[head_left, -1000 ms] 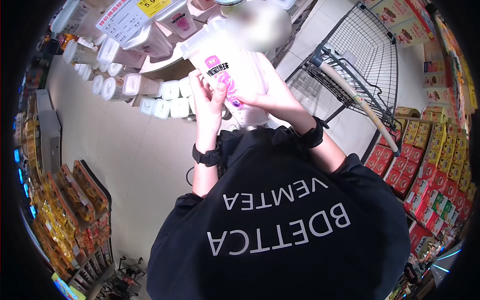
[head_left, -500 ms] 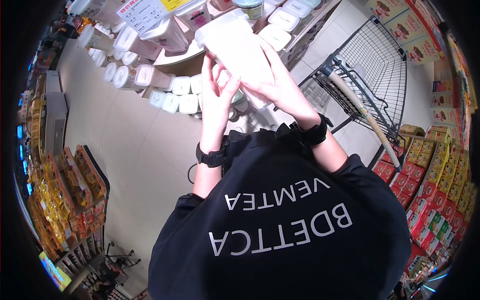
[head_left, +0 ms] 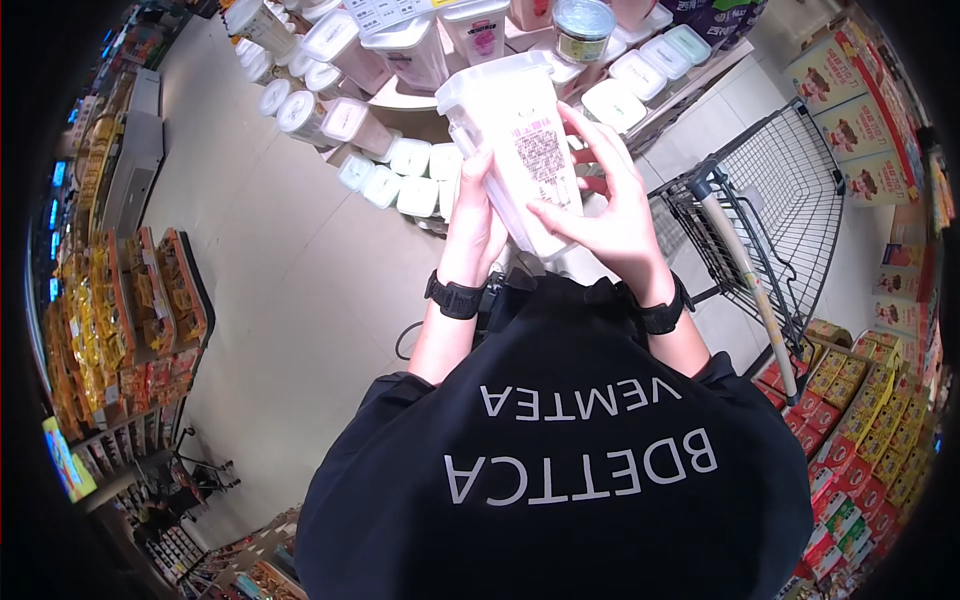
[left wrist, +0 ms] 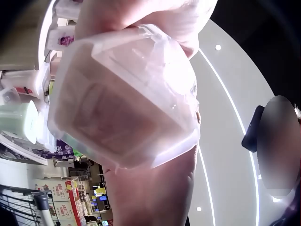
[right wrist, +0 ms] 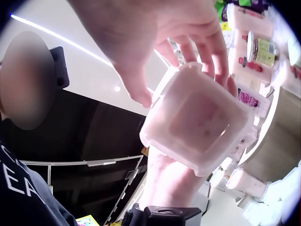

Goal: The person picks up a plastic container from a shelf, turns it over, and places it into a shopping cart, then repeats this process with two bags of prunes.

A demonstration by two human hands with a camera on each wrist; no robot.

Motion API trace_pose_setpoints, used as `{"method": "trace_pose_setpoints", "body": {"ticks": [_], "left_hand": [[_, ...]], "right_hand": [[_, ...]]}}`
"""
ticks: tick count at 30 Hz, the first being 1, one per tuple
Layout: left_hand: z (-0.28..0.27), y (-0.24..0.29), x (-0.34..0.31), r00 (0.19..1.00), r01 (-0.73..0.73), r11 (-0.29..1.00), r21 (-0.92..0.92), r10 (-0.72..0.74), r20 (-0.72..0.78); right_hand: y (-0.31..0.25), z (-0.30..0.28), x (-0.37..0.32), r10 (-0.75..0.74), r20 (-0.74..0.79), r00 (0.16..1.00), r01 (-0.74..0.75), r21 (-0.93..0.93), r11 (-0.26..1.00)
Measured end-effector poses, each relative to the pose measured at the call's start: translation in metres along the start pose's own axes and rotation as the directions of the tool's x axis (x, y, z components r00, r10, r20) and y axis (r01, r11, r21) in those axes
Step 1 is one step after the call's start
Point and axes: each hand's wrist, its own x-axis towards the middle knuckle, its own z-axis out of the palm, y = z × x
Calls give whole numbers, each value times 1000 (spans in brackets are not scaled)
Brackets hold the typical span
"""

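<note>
A tall, squarish plastic tub (head_left: 535, 165) with a translucent lid and pale pink contents is held up between both hands, tilted, a panel of small print facing me. My left hand (head_left: 475, 220) grips its left side, the thumb lying up along the wall. Around the right side curls my right hand (head_left: 615, 215), thumb on the near face and fingers spread behind the edge. In the left wrist view the tub's base (left wrist: 117, 122) fills the middle, under the left hand (left wrist: 141, 14). The right wrist view shows the right hand (right wrist: 174, 33) with fingertips at the tub.
A display shelf of similar pink tubs (head_left: 405, 55) stands ahead, with a round clear jar (head_left: 582, 30) among them. Below it, white-lidded tubs (head_left: 415, 195) are stacked. To the right are a wire shopping cart (head_left: 770, 200) and stacked red boxes (head_left: 840, 470). Snack racks (head_left: 130, 310) line the left.
The tub has been turned from its pink logo face to its printed text panel, and the hands have shifted around it. The view has swung, so the shelf and cart appear further right.
</note>
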Motion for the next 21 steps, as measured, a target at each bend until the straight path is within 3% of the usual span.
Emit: {"method": "trace_pose_setpoints", "body": {"ticks": [4, 5, 6, 7, 10, 12, 15, 19, 21], "left_hand": [[-1, 2, -1, 1000, -10, 1000, -16, 10, 12], [-4, 1, 0, 980, 90, 921, -378, -16, 196], [-5, 1, 0, 928, 241, 710, -662, 30, 371], [-5, 1, -1, 930, 239, 708, -664, 31, 367], [3, 5, -4, 991, 51, 949, -311, -9, 135], [8, 8, -5, 999, -26, 1000, -10, 25, -24], [7, 12, -6, 1000, -9, 994, 113, 8, 14], [5, 13, -6, 999, 27, 997, 78, -31, 44], [5, 12, -6, 998, -10, 996, 92, 16, -58]], "right_hand": [[-2, 0, 1, 12, -15, 1000, -11, 54, 998], [-2, 0, 1, 2, -22, 1000, -1, 62, 998], [-2, 0, 1, -19, -32, 999, 20, 49, 999], [-3, 0, 1, -15, -29, 999, 17, 49, 999], [-6, 0, 1, -53, -43, 998, 54, 32, 998], [-8, 1, 1, -69, -61, 996, 68, -12, 998], [-7, 3, 1, -83, -77, 994, 81, -36, 996], [-2, 4, 1, -111, -71, 991, 106, -65, 992], [-1, 6, 0, -109, -72, 991, 107, -25, 994]]}}
